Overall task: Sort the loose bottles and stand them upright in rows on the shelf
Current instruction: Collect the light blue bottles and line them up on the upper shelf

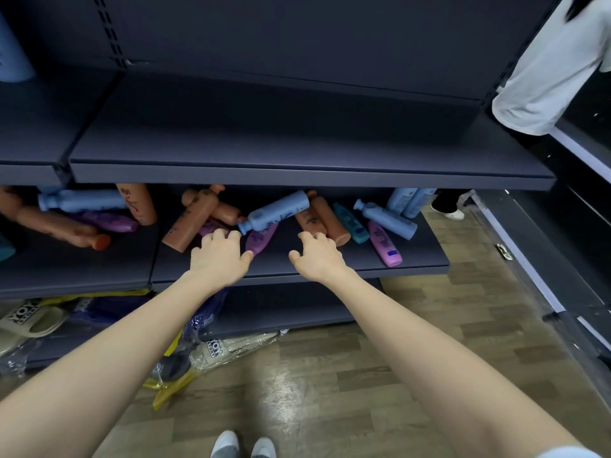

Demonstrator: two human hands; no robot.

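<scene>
The sorting has hardly begun, as far as I can judge. Nearly all the bottles (277,209) lie on their sides in a mixed heap along the far part of the middle shelf (413,256). Orange, blue, purple and teal ones cross and lean on each other, and there are more on the section to the left. Two pale blue bottles (410,201) at the far right may be standing, but the upper shelf (297,173) hides their tops. No row is formed.

Both hands reach in over the near edge of the shelf, fingers loosely curled and spread, holding nothing. The left hand (218,256) is beside a lying orange bottle (190,223), and its thumb is just beside a purple bottle (261,239) that lies between the hands. The right hand (317,256) is near another orange one (330,219). I cannot tell whether any fingertip touches a bottle. Picking out, grouping and standing upright all remain to be done.
</scene>
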